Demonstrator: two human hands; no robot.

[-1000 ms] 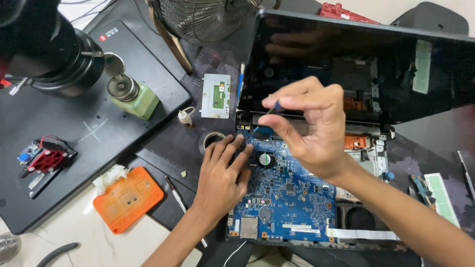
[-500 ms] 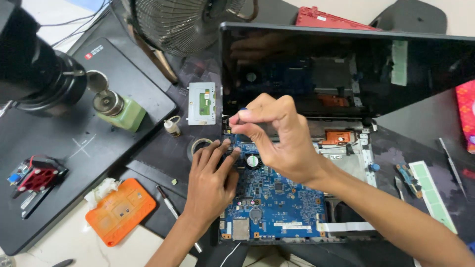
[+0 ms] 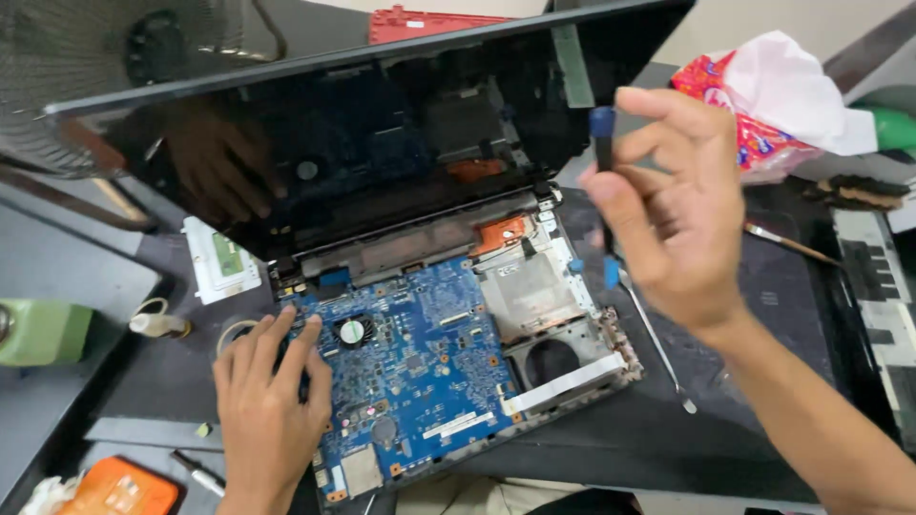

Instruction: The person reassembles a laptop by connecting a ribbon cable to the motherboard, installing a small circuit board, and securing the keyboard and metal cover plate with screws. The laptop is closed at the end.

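An opened laptop lies in front of me with its blue motherboard (image 3: 420, 372) bare and its dark screen (image 3: 334, 143) tilted up behind. My left hand (image 3: 267, 401) rests flat on the board's left edge, fingers spread beside the small round fan (image 3: 354, 331). My right hand (image 3: 668, 210) is lifted to the right of the laptop and grips a screwdriver (image 3: 604, 172) with a blue and black handle, held upright. A silver metal bracket (image 3: 530, 296) and a copper heat pipe (image 3: 498, 234) sit at the board's right.
A fan grille (image 3: 105, 76) stands at far left. A green bottle (image 3: 43, 329) and a white square part (image 3: 224, 259) lie to the left. An orange case (image 3: 119, 488) sits at bottom left. A crumpled red and white bag (image 3: 782, 95) and a thin metal tool (image 3: 658, 343) lie right.
My right hand has lifted off the board with the screwdriver and swung up to the right. The view has shifted right and closer. My left hand stays on the board.
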